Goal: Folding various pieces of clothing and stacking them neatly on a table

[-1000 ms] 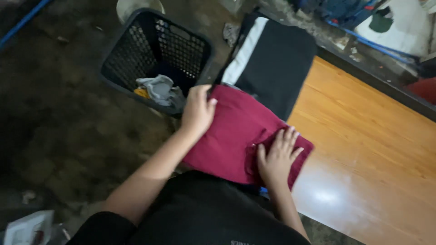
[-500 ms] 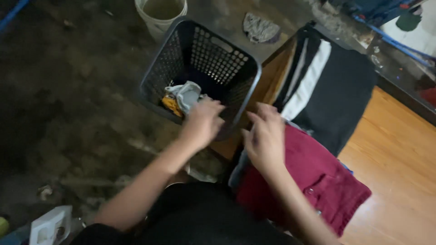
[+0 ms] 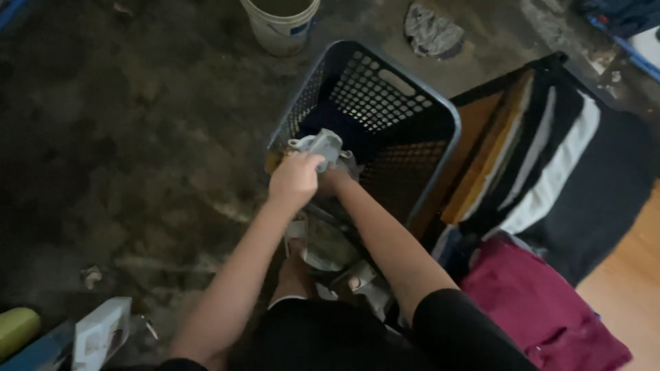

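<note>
A dark plastic laundry basket [image 3: 412, 103] stands on the floor in front of me. My left hand [image 3: 295, 180] is at the basket's near rim, closed on a grey piece of clothing [image 3: 323, 145] and lifting it out. My right hand [image 3: 335, 180] reaches into the basket just beside it; its fingers are hidden behind the left hand and the cloth. To the right, a folded maroon garment [image 3: 543, 309] lies on a wooden surface next to a black garment with white stripes [image 3: 570, 165].
A white bucket [image 3: 278, 24] stands beyond the basket on the dark stained floor [image 3: 124, 137]. A grey rag [image 3: 432, 31] lies near it. A white carton [image 3: 100, 333] and a yellow-green object [image 3: 15, 330] sit at the lower left.
My hands left the maroon garment and moved left into the basket. The left hand has taken hold of the grey clothing. The view swung toward the basket.
</note>
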